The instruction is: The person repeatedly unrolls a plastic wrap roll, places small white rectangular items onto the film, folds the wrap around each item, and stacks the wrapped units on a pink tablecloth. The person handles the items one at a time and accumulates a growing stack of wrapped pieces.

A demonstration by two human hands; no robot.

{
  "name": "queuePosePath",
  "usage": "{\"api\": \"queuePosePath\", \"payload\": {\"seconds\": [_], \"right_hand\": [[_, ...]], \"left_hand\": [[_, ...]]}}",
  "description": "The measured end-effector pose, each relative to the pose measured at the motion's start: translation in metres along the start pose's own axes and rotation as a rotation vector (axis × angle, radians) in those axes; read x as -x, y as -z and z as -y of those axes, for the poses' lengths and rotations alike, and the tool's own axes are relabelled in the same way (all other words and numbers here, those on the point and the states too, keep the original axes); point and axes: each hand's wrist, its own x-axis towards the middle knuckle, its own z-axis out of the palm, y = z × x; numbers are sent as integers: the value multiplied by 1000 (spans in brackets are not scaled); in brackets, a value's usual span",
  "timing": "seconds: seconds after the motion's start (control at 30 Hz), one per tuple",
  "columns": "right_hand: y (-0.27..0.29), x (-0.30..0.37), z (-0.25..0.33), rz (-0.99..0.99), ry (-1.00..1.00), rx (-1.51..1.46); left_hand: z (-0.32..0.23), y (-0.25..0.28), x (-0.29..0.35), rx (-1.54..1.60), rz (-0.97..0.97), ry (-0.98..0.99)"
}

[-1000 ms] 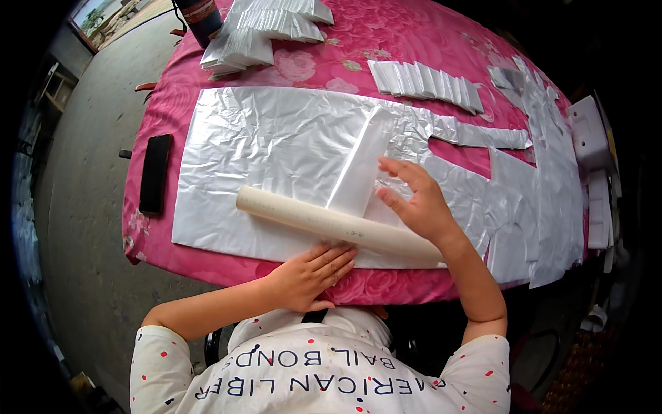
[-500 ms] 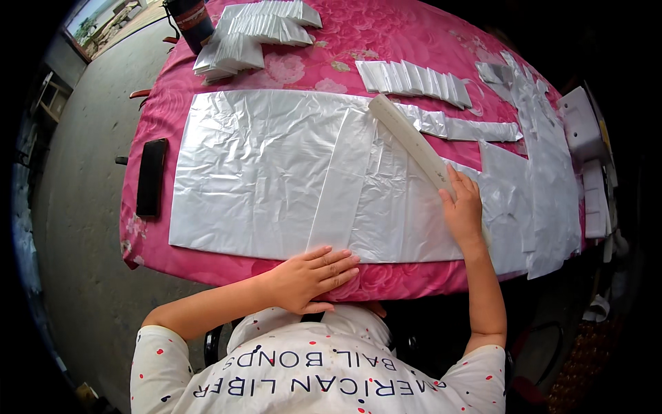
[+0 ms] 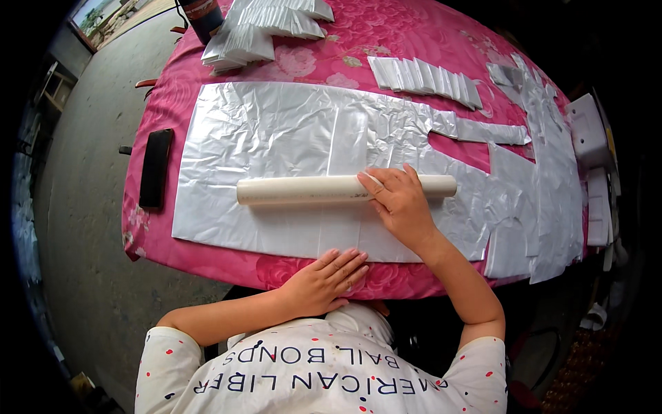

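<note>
Pink flowery tablecloth [image 3: 407, 31], big crinkly white plastic sheet [image 3: 258, 138] on top, pale tube [image 3: 296, 190] lying crosswise on that.
So the right hand [image 3: 400, 205] is draped over the tube just right of its middle, can't tell if it's gripping or only pressing; the left hand [image 3: 318, 284] is apart from it, flat and open, fingertips on the sheet's near edge. Black phone [image 3: 156, 169] sits just left of the sheet, fyi.

the tube [image 3: 289, 190] is cream, the sheet [image 3: 262, 134] silvery white, the tablecloth [image 3: 386, 34] pink-flowered.
</note>
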Motion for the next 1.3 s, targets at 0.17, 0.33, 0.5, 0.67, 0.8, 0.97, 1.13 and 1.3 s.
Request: {"api": "queuePosePath", "payload": {"seconds": [0.17,0.33,0.5,0.67,0.8,0.97,1.13,1.3], "right_hand": [[-14,-61,-52,-149,-31,72],[-10,-57,-33,-221,55,-29],[-8,7,13,168,256,-358],[-6,29,31,217,236,-384],[-10,28,34,102,132,-356],[-21,28,32,-28,74,-331],[-20,28,31,-75,66,-273],[-16,21,24,-57,-28,-405]], "left_hand": [[5,2,0,113,-12,-72],[20,9,22,197,-153,-90],[26,6,31,245,-314,-102],[32,11,31,223,-323,-171],[35,19,29,531,-467,-96],[55,46,10,413,-331,-67],[70,45,3,303,-173,69],[80,37,-2,581,-294,101]]}}
